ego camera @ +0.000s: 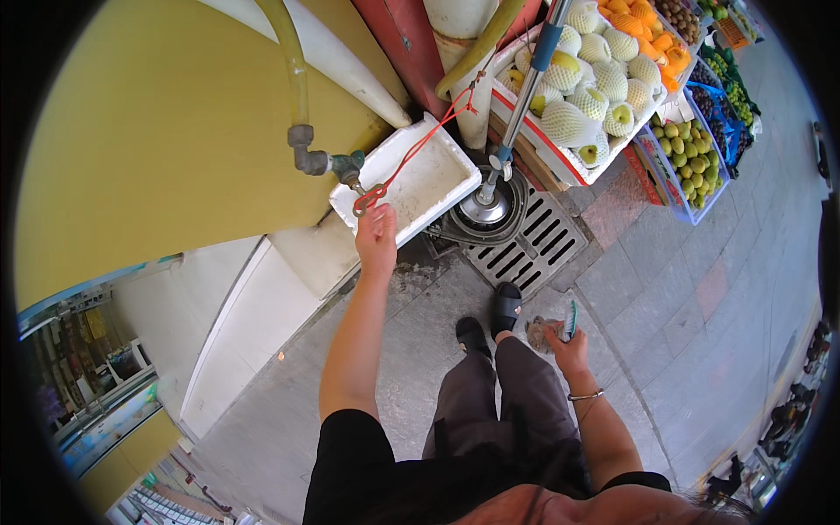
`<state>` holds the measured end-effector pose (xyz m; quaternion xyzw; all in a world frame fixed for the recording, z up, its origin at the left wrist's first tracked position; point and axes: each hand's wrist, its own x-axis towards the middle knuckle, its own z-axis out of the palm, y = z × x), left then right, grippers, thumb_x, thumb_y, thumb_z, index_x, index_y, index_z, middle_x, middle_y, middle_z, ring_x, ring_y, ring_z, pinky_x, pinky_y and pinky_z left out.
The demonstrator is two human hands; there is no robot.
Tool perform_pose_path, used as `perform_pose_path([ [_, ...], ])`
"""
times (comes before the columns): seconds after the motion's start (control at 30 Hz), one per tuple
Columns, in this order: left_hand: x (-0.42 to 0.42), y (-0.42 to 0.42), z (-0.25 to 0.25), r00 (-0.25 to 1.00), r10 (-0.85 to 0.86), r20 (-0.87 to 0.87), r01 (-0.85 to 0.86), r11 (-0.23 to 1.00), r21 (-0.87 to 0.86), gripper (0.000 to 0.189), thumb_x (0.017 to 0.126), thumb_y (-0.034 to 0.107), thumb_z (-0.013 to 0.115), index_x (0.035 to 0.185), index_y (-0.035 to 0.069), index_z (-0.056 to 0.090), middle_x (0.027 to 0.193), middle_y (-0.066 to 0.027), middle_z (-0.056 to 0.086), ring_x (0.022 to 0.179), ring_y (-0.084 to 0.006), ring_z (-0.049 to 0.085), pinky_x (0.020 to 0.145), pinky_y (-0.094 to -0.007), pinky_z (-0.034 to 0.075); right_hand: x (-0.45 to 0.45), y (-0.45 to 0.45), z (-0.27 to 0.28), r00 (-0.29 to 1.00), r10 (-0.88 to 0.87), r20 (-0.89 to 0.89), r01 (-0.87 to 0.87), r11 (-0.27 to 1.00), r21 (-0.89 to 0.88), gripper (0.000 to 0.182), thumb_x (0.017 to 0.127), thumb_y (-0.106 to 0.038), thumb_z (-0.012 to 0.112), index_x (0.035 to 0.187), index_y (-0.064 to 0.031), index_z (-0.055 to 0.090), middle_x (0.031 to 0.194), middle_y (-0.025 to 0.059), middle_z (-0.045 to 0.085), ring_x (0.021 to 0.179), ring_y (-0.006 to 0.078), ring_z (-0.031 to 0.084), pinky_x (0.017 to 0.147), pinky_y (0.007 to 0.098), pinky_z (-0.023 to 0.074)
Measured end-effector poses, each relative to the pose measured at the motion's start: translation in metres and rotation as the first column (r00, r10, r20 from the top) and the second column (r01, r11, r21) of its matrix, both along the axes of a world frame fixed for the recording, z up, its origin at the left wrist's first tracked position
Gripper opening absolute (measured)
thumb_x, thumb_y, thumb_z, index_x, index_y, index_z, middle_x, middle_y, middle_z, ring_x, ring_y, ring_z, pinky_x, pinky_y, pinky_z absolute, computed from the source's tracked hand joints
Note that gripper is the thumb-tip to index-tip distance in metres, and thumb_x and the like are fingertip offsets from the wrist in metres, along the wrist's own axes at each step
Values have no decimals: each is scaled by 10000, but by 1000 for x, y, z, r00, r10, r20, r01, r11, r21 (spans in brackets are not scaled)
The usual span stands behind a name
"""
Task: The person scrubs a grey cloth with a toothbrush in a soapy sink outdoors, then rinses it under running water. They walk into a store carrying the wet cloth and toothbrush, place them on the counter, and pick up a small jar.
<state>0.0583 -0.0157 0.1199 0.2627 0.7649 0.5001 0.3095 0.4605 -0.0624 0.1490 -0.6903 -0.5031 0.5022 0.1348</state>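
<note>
My left hand (377, 237) is raised with its fingers at a metal key handle (361, 203) tied with red cord (420, 146), just below the outdoor tap (348, 167). Whether the fingers grip the handle is hard to tell. Behind and beneath the tap lies a white foam box (426, 177). At the lower right, my right hand (571, 348) holds a brush (571, 318) with a green back and pale bristles, together with a brownish-grey cloth or scrubbing wad (542, 333). A bracelet circles the right wrist.
A spin-mop bucket (515, 220) holding a mop (484, 207) stands on a slotted drain grate (558, 243). Foam-netted fruit fills a box (577, 174) beyond it, and green fruit sits in a crate (689, 213) to the right. A yellow wall (164, 144) rises at the left.
</note>
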Motion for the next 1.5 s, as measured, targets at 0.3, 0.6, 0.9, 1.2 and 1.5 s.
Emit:
perform_pose_path([
  [0.3,13,45,170,982,139,127,-169,950,262,353,870,248,656,600,42,560,569,-21,547,480,-74,458,461,-224,362,-7,-21,58,998,-52,-25,54,997,55,282,737,-241,758,806,-9,613,685,83,636,627,134,584,601,317,491],
  [0.6,-6,70,178,851,-56,-522,-113,951,-288,430,705,418,724,612,29,568,583,-135,594,564,-261,587,568,-384,459,47,-71,87,978,-206,19,199,964,173,299,730,-265,756,806,-14,613,673,111,636,619,161,606,596,336,488],
  [0.9,-12,65,195,726,-326,-606,-45,856,-515,480,768,542,613,719,64,630,762,-139,661,745,-312,641,652,-424,483,112,-147,82,925,-366,100,347,923,166,321,725,-294,751,806,-13,620,709,150,645,647,249,633,620,364,486],
  [1.2,-34,-55,131,969,190,-158,-219,957,-190,470,874,382,598,1136,10,481,866,-92,556,602,-141,513,519,-269,431,150,-158,109,877,-418,236,389,907,161,278,743,-235,750,800,3,618,664,86,632,621,123,576,591,320,479],
  [1.5,63,-203,83,929,-369,-28,247,674,-696,713,657,199,782,1241,-25,440,1154,-201,539,1032,-261,558,856,-356,474,185,-82,143,871,-490,31,484,867,119,332,731,-328,739,822,-26,635,716,135,641,649,212,616,624,353,489],
])
